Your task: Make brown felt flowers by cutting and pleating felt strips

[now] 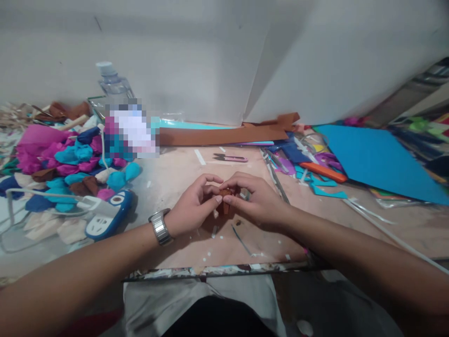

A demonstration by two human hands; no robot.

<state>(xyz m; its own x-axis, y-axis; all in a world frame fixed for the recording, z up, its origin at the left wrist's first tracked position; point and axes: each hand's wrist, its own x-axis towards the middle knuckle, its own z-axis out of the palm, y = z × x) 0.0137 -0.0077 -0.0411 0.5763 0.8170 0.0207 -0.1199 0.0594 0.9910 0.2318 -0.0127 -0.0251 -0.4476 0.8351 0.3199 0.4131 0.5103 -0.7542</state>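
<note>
My left hand (191, 206) and my right hand (257, 201) meet at the middle of the work board (228, 243). Between their fingertips they pinch a small brown piece of paper or foam (225, 193), partly hidden by the fingers. A metal watch (160, 228) sits on my left wrist. A short dark strip (240, 238) lies on the board just below my right hand.
A pile of pink, blue and brown crumpled pieces (66, 164) lies at the left, beside a blue-and-white power strip (107, 216). A water bottle (114, 84), brown strips (224, 135), pink snips (231, 158), an orange cutter (322, 172) and a blue sheet (375, 159) lie beyond.
</note>
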